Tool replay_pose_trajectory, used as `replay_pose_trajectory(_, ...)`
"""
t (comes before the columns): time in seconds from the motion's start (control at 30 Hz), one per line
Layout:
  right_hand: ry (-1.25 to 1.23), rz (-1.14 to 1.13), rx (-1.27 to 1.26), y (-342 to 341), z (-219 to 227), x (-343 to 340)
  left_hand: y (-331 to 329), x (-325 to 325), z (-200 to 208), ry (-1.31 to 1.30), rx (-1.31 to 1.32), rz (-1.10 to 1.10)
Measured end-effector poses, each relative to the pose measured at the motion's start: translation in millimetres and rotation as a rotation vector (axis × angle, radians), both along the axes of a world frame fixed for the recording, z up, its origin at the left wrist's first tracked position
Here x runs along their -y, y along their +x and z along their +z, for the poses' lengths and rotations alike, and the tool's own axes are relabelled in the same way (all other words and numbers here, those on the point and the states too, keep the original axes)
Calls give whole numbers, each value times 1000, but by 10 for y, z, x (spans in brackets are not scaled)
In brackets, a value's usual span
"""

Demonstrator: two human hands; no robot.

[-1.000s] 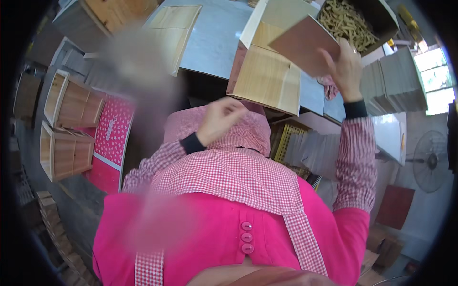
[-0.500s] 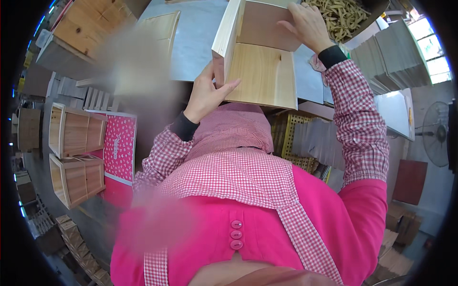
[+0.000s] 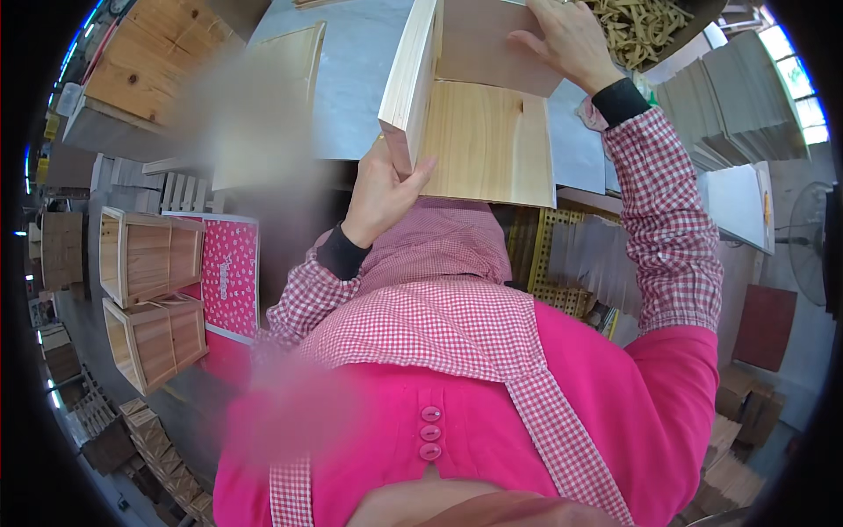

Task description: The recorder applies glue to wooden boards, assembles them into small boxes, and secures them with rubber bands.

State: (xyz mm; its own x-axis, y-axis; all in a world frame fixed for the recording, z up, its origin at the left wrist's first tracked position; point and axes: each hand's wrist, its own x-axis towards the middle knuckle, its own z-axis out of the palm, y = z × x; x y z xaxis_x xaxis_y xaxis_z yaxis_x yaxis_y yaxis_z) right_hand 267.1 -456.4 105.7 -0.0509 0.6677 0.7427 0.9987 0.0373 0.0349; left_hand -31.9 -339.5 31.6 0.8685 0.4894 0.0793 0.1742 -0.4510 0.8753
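Note:
A part-built pale wooden box [image 3: 487, 140] stands in front of me at the table's near edge, with a base, a left wall and a far wall visible. My left hand [image 3: 382, 195] is closed around the near end of the left wall, thumb on the inner side. At the far wall's right end, my right hand [image 3: 572, 46] hooks its fingers over the upper edge, with the thumb stretched along the inner face. Its fingertips are partly cut off by the picture's upper rim.
The blue-grey tabletop [image 3: 351, 79] carries another wooden panel [image 3: 294, 66] at left. A box of curled tan strips [image 3: 637, 31] is at far right, beside stacked grey boards [image 3: 733, 101]. Wooden crates [image 3: 154, 255] stand at left. A blurred shape hides part of the left side.
The box has tilted slightly and its near left corner has shifted a little left. My left hand has closed further around the wall, its thumb drawn in. The right hand keeps its place on the far wall.

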Motion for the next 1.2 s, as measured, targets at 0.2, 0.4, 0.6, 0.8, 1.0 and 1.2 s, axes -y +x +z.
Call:
replay_pose_trajectory(0.2,-301,-267,103,29,98,11,-11,-2,-64,-7,40,13)
replay_pose_trajectory(0.4,-60,84,-34,215,4,-30,5,-35,-231,26,85,17)
replay_pose_trajectory(0.6,-393,-356,2,178,102,-36,-12,-44,-268,42,104,40)
replay_pose_trajectory(0.8,-454,-312,31,60,142,-161,-8,-92,-299,99,114,45)
replay_pose_trajectory(1.0,-387,-429,21,-10,-25,-182,12,22,-123,64,228,74)
replay_pose_trajectory(1.2,-397,-469,5,-18,-13,-199,-52,-27,-320,143,184,42)
